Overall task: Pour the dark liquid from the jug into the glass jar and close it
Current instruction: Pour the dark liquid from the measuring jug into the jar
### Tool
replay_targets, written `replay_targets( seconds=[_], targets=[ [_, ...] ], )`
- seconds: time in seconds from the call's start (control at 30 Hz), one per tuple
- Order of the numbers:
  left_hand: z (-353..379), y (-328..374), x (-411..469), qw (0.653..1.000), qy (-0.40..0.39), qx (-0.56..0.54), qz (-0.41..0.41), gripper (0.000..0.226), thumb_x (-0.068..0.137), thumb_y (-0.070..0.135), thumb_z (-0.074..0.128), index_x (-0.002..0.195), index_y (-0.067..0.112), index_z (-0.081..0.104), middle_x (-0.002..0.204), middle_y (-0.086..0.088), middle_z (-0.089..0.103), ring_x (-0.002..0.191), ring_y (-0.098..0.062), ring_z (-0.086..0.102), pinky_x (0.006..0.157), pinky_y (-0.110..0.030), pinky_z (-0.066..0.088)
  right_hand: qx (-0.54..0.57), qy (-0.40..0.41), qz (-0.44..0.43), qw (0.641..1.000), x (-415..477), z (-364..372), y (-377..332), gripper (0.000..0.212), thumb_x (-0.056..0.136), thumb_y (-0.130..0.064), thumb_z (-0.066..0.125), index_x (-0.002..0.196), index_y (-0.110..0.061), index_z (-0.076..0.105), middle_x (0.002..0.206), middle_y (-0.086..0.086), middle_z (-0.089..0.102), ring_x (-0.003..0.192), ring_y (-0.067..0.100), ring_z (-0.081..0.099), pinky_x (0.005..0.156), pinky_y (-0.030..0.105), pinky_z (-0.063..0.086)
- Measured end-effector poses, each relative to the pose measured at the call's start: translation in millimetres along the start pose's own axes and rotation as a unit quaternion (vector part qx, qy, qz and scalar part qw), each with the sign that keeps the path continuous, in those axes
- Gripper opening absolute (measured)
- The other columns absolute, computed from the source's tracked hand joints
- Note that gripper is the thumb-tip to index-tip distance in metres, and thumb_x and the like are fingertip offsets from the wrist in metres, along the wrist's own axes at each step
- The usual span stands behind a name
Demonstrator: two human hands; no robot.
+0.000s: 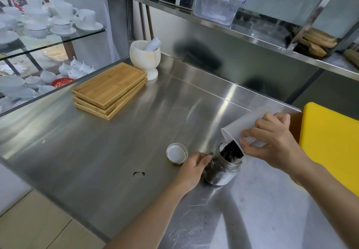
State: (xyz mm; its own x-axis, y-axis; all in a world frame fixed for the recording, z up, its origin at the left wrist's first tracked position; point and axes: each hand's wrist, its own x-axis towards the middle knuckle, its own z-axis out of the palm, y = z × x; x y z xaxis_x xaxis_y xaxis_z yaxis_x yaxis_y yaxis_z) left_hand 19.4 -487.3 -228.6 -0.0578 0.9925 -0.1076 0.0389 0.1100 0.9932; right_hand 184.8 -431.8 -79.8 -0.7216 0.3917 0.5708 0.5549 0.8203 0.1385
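Note:
A glass jar (223, 173) stands tilted on the steel counter (120, 151), partly filled with dark stuff. My left hand (191, 168) grips the jar's left side. A translucent white plastic jug (240, 126) is tipped steeply over the jar's mouth, and my right hand (272, 138) holds it from above and behind. A dark stream (232, 150) slides from the jug's lip into the jar. The jar's lid (176, 153) lies upside down on the counter just left of my left hand, white inside with a gold rim.
Dark spilled specks (138, 174) lie left of the jar. A stack of bamboo trays (109, 90) and a stone mortar with pestle (144, 58) sit at the back left. A yellow board (330, 145) is at the right. Shelves hang overhead; cups fill a glass cabinet (38, 25).

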Motion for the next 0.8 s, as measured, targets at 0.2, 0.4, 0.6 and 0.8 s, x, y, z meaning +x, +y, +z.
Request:
replay_targets(
  seconds=[0.2,0.4,0.6,0.8],
  targets=[
    [0.1,0.6,-0.5,1.000,0.001,-0.004,0.002,0.018,0.090,0.036,0.049,0.073,0.032,0.052,0.072,0.013,0.055,0.071,-0.001,0.050,0.071,-0.020,0.038,-0.007,0.004,-0.005,1.000,-1.3,0.0,0.7,0.033,0.081,-0.032,0.056,0.072,-0.004,0.071,0.060,0.011,0.055,0.070,0.018,0.035,0.070,0.038,0.025],
    [-0.2,0.6,-0.9,1.000,-0.001,0.001,0.005,0.018,0.090,0.036,0.049,0.073,0.032,0.051,0.074,0.012,0.055,0.072,-0.001,0.050,0.071,-0.019,0.038,-0.017,0.000,-0.022,1.000,-1.6,0.1,-0.4,0.031,0.078,-0.030,0.057,0.073,-0.003,0.071,0.060,0.012,0.056,0.071,0.018,0.036,0.071,0.036,0.025],
    [0.7,-0.6,-0.4,1.000,0.002,-0.008,0.008,0.019,0.090,0.034,0.049,0.072,0.031,0.051,0.073,0.011,0.054,0.070,-0.003,0.049,0.071,-0.020,0.038,-0.026,0.002,-0.048,0.999,-2.5,-0.4,-1.7,0.036,0.083,-0.033,0.054,0.073,-0.003,0.071,0.062,0.013,0.058,0.073,0.020,0.036,0.072,0.034,0.025],
    [0.6,-1.5,-0.3,1.000,0.001,-0.011,0.007,0.018,0.090,0.035,0.050,0.073,0.030,0.051,0.073,0.011,0.053,0.070,-0.003,0.049,0.072,-0.021,0.038,-0.038,-0.005,-0.044,0.998,-1.1,-1.8,-3.0,0.024,0.074,-0.026,0.065,0.073,-0.003,0.071,0.062,0.013,0.058,0.072,0.019,0.037,0.072,0.035,0.027]
  ],
)
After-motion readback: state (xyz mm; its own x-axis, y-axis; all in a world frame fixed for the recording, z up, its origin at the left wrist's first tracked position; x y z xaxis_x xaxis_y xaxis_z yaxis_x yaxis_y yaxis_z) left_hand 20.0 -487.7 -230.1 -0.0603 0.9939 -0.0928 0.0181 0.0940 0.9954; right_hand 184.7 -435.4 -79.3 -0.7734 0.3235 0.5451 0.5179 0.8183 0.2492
